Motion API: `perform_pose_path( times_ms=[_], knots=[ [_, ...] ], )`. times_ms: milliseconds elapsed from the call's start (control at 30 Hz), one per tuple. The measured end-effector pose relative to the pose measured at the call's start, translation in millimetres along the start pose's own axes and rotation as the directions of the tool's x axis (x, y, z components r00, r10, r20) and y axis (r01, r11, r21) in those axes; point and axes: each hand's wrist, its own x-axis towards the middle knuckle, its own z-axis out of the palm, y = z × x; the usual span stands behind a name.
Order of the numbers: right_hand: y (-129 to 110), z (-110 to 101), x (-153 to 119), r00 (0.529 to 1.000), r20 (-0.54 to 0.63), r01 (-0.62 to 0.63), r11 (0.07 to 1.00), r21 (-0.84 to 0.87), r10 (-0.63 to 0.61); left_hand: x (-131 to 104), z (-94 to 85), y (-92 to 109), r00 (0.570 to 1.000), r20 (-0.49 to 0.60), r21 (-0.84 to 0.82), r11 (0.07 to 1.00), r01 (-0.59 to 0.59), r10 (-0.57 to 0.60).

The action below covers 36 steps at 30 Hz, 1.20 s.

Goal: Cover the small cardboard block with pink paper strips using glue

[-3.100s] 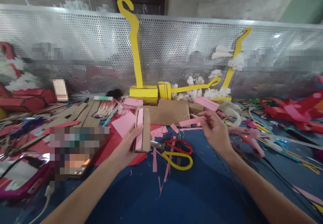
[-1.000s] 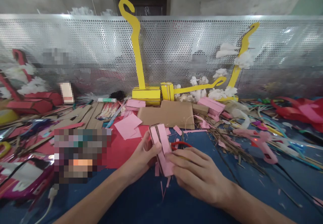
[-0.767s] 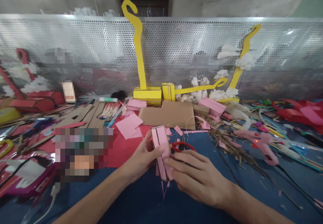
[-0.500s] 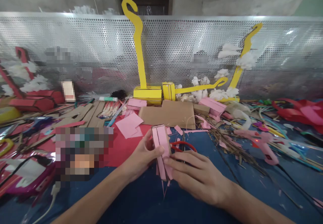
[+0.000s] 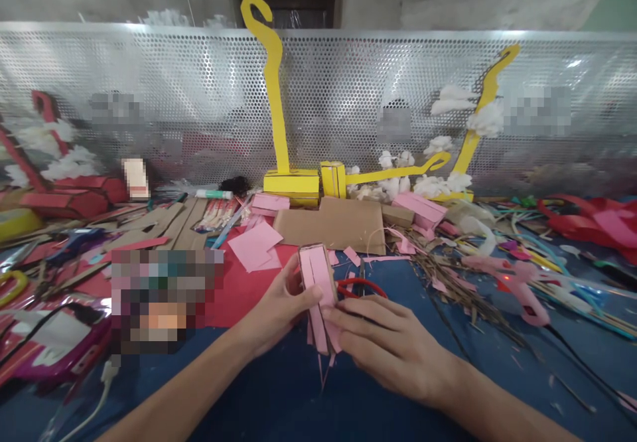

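A small cardboard box covered in pink paper strips (image 5: 317,269) is held tilted above the blue tabletop. My left hand (image 5: 288,296) grips its left side, thumb lying across the pink face. On the lower right, the fingers of my right hand (image 5: 388,342) press against the box's edge; its thumb is hidden. Thin pink slivers hang from the lower end. Just behind my right hand lie red-handled scissors (image 5: 365,287), partly covered by it. Pink paper pieces (image 5: 255,246) rest on a red sheet (image 5: 239,296) to the left.
A pink glue gun (image 5: 520,289) with its red light lit lies right, cord trailing forward. Brown cardboard (image 5: 333,226) lies behind my hands. Yellow hooked paper forms (image 5: 291,183) stand by the perforated metal screen (image 5: 338,97). Cardboard scraps (image 5: 468,296) are scattered at right.
Both hands keep nearly the same place on the pink box. The view has shifted very slightly; nothing was taken up or let go.
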Motion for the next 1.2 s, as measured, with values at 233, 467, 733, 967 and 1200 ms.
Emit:
perform_pose_path(
  times_ms=[233,467,733,967,1200],
  knots=[
    [-1,3,-1,1.0,0.014,-0.006,1.0,0.005,0.006,-3,4.7,3,0.996,-0.072,-0.023,0.999,0.042,-0.044],
    [0,7,-4,1.0,0.008,-0.007,0.999,0.045,0.006,-4,7.2,4,0.991,-0.103,-0.04,0.996,0.083,-0.087],
    [2,7,-4,0.999,-0.034,-0.012,0.994,0.112,0.016,-1,6.9,9,0.985,-0.15,-0.065,0.995,0.076,-0.085],
    [1,9,-4,0.98,-0.093,-0.16,0.974,0.163,0.176,0,6.6,10,0.985,-0.162,-0.058,0.997,0.055,-0.064],
    [3,13,-3,0.991,0.05,-0.122,0.992,0.034,0.12,-2,10.3,9,0.991,-0.134,-0.061,0.998,0.017,-0.025]
  ],
)
